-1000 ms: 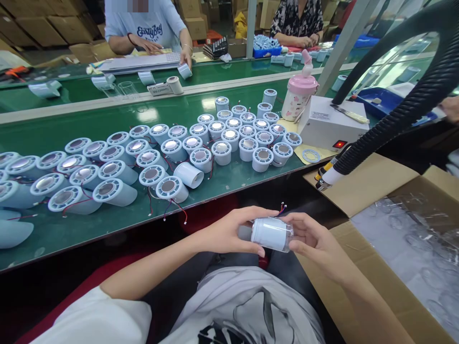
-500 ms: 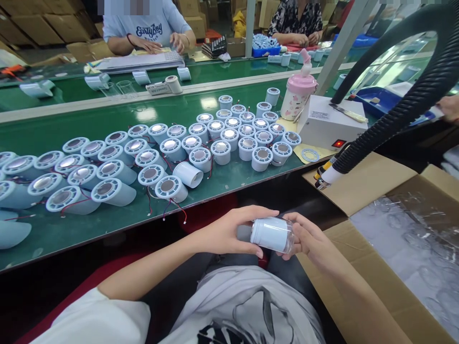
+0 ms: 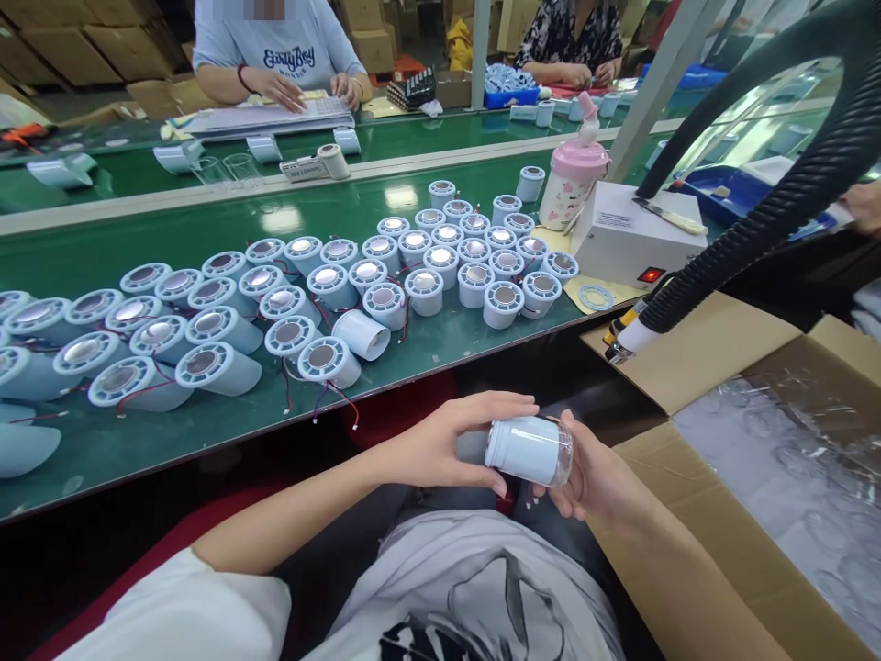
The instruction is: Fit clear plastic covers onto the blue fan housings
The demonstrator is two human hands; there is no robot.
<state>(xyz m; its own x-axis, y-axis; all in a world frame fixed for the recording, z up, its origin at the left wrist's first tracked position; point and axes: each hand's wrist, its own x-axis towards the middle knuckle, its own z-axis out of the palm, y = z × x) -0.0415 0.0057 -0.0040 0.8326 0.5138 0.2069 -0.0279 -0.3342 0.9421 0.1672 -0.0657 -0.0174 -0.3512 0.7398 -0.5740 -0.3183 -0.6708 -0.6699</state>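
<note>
Above my lap, my left hand [image 3: 447,445] curves its thumb and fingers round the left end of a light-blue cylindrical housing [image 3: 524,450]. A clear plastic cover [image 3: 565,454] surrounds the housing and shows past its right end. Against that end rests my right hand [image 3: 596,473], its palm at the cover and its fingers bent underneath. Small wire ends [image 3: 531,500] hang below the housing. On the green bench [image 3: 427,353], many similar blue housings [image 3: 328,361] stand with slotted rings and round metal discs facing up; some trail red and dark wires.
A cardboard box [image 3: 688,496] of clear plastic covers [image 3: 791,477] lies at right. A black hose [image 3: 730,248] arches over a white machine [image 3: 637,234] beside a pink-lidded cup [image 3: 571,184]. Two people work across the bench, one in a blue shirt [image 3: 285,50].
My right hand has shifted slightly right and opened its grip more toward the palm; wire ends now show below the housing. Parts on the far strip have slid slightly left.
</note>
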